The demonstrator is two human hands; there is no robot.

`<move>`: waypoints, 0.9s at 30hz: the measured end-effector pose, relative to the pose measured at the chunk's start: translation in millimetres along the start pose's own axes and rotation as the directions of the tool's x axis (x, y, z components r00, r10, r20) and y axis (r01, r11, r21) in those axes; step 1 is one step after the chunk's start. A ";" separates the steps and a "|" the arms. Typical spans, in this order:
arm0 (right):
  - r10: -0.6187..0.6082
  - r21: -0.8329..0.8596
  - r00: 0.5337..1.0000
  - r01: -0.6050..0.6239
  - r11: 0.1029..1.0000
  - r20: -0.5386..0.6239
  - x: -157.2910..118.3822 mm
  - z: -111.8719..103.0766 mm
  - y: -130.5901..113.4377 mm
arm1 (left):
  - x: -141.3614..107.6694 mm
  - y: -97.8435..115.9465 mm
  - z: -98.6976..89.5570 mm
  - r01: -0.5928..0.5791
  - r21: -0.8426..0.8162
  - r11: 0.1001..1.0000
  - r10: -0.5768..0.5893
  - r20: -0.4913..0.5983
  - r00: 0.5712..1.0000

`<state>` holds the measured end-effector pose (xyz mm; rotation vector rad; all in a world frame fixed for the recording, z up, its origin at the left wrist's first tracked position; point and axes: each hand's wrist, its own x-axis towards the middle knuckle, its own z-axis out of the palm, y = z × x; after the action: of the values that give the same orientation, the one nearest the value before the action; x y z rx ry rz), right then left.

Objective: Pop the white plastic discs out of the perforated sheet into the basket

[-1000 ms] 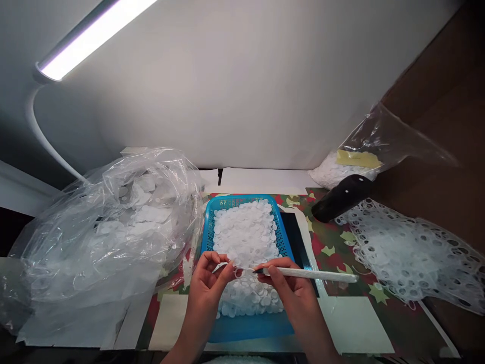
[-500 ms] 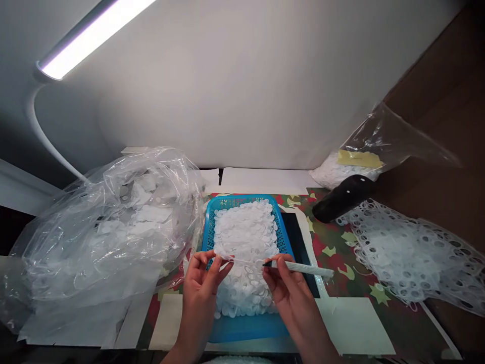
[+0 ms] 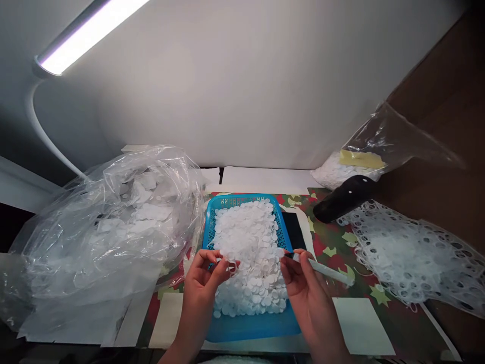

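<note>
A blue plastic basket [image 3: 254, 331] stands in front of me, heaped with small thin white discs [image 3: 246, 227]. Over its left side, my left hand [image 3: 202, 285] pinches a thin white plastic piece [image 3: 223, 254] between thumb and fingers. A fine curved strand shows by those fingertips. My right hand [image 3: 308, 293], at the basket's right edge, is closed around a slim white-handled tool [image 3: 333, 273] with a dark tip pointing left. A white disc [image 3: 279, 253] shows at that tip; whether the fingers or the tool hold it I cannot tell.
Crumpled clear plastic bags [image 3: 113, 237] with white scraps lie at left. Punched white sheets [image 3: 409, 253] are piled at right, beside a black cylindrical object [image 3: 343, 199] and a tied bag of white pieces [image 3: 329, 169]. A lamp [image 3: 91, 38] hangs above left.
My right hand has moved right with the tool, widening the gap between my hands. The pale strip that spanned them no longer shows stretched; the left hand has barely moved.
</note>
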<state>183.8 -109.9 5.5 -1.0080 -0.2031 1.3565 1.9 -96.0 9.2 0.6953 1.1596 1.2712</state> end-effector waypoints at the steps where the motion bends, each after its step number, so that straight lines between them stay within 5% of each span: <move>1: -0.001 -0.023 0.999 0.002 1.000 0.033 -0.8 0.7 0.8 | 0.5 -0.5 -0.2 -0.011 0.019 1.000 0.010 0.007 1.000; 12: -0.037 -0.497 0.947 0.200 0.844 0.318 -8.5 4.9 8.5 | 3.3 -5.4 0.4 -0.045 0.094 0.995 0.035 0.110 0.993; 23: -0.128 -0.547 0.847 0.440 0.712 0.515 -15.0 10.9 9.3 | 1.1 1.1 3.1 -0.030 0.100 0.995 0.011 0.183 0.983; 27: -0.119 -0.514 0.866 0.393 0.763 0.485 -16.3 11.5 10.6 | 1.0 0.2 1.3 -0.035 0.131 0.991 0.005 0.223 0.975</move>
<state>164.5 -119.8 11.6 -1.1267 -1.1387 1.2517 2.9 -94.8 9.5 0.9271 1.0613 1.1074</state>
